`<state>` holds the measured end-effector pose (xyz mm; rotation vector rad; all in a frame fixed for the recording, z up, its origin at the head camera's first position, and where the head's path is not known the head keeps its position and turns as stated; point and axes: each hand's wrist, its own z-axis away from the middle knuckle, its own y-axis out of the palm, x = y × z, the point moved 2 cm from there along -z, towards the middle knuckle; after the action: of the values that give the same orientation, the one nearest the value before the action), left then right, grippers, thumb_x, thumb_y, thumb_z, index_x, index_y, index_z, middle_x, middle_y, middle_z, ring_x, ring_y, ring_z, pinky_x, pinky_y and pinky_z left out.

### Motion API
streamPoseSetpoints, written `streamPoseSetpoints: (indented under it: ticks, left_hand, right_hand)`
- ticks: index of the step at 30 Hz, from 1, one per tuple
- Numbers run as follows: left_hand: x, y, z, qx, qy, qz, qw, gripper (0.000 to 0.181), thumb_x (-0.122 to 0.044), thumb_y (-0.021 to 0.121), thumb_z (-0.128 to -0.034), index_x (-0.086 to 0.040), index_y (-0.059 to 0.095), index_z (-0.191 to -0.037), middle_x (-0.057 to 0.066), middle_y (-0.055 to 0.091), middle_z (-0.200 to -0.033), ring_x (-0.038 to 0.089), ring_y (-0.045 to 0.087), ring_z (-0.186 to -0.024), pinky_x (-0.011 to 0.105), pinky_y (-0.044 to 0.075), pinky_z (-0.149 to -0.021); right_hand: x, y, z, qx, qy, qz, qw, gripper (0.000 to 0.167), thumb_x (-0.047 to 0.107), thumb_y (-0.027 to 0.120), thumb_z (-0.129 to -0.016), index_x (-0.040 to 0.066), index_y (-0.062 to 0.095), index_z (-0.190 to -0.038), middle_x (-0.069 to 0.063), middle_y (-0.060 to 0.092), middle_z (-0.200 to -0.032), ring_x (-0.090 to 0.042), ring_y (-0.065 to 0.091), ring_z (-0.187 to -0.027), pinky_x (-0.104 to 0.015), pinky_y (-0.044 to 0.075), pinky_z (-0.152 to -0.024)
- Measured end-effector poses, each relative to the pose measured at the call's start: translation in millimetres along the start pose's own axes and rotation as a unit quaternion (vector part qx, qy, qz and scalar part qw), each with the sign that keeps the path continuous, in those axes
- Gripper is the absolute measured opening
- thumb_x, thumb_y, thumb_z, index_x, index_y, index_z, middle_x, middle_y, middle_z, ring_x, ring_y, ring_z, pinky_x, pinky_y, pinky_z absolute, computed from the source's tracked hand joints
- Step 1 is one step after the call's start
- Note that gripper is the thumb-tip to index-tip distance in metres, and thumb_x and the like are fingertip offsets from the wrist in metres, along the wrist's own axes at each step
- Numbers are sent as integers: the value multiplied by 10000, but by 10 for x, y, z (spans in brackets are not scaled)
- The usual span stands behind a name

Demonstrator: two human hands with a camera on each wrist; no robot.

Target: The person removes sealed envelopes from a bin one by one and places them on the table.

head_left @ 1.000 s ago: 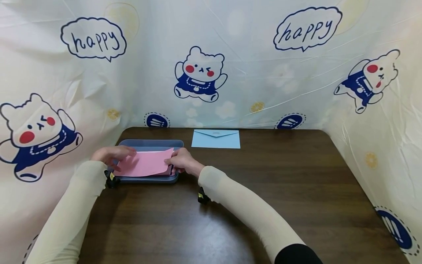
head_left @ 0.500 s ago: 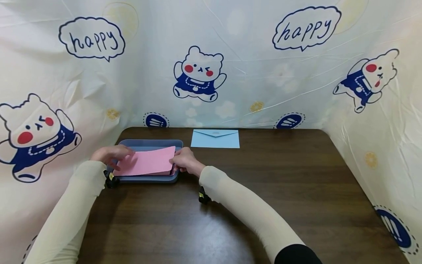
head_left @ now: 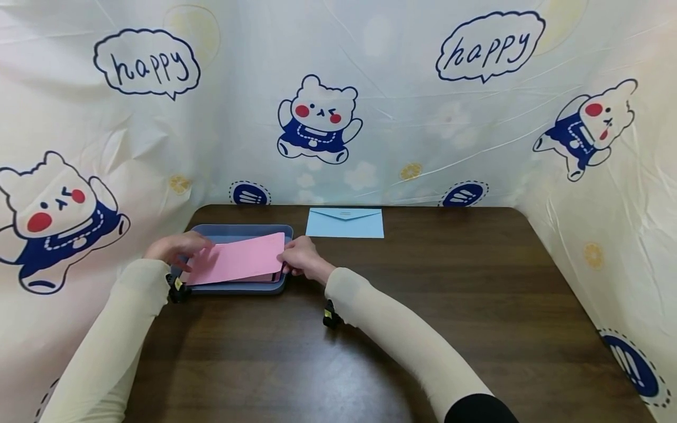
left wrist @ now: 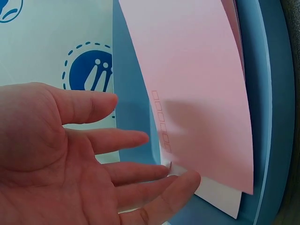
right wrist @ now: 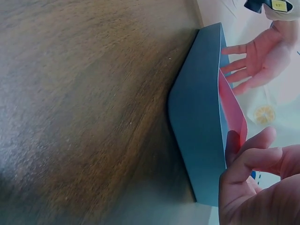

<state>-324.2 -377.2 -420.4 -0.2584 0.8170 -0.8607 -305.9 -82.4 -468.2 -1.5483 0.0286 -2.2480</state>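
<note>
My right hand [head_left: 302, 257] pinches a pink envelope [head_left: 238, 259] at one end; my left hand [head_left: 178, 248], fingers spread, is at the other. The envelope slants over a blue tray [head_left: 238, 288], left of frame centre.

At the far left of the tabletop [head_left: 423, 294] sits a tray [head_left: 235, 288], papers [head_left: 238, 258] in it; right of it lies an envelope [head_left: 345, 226].

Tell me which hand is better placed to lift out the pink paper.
The right hand, probably: it pinches the raised end of the pink paper, while the left hand, outstretched, grips nothing.
</note>
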Motion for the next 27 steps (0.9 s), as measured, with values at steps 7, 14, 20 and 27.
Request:
streamPoseSetpoints:
  ticks: [7, 14, 20, 27]
  left_hand:
    - [-24, -8, 16, -4, 2, -31, 10000, 718, -318, 482, -1097, 106, 176, -1589, 413, 55, -1601, 625, 238, -1405, 550, 565, -949]
    - [-11, -12, 69, -84, -110, 76, 9999, 756, -340, 536, -1075, 72, 177, -1598, 417, 124, -1588, 617, 303, -1386, 561, 561, -950]
    - [17, -4, 102, -91, -148, 166, 9997, 746, -330, 566, -1066, 64, 204, -1586, 416, 280, -1515, 524, 538, -1239, 517, 574, -940]
    - [9, -43, 99, 74, -153, 68, 9998, 707, -304, 524, -1081, 95, 197, -1564, 422, 421, -1430, 383, 702, -1015, 432, 593, -898]
  right_hand:
    - [-32, -51, 2, -65, -9, -87, 9999, 81, 83, 745, -985, 51, 729, -913, -95, 617, -672, -181, 548, -525, -206, 443, -472]
    - [-58, -81, 12, -100, 38, -104, 9999, 44, 93, 752, -982, 61, 733, -958, -94, 624, -684, -169, 539, -515, -209, 444, -475]
    - [-96, -104, 17, -91, 39, -124, 9999, 49, 94, 751, -982, 52, 733, -999, -86, 603, -654, -144, 503, -474, -210, 433, -462]
    - [-86, -161, 49, -75, -106, -231, 9996, 129, 83, 745, -983, 33, 736, -1101, -81, 610, -680, -140, 513, -494, -206, 433, -465]
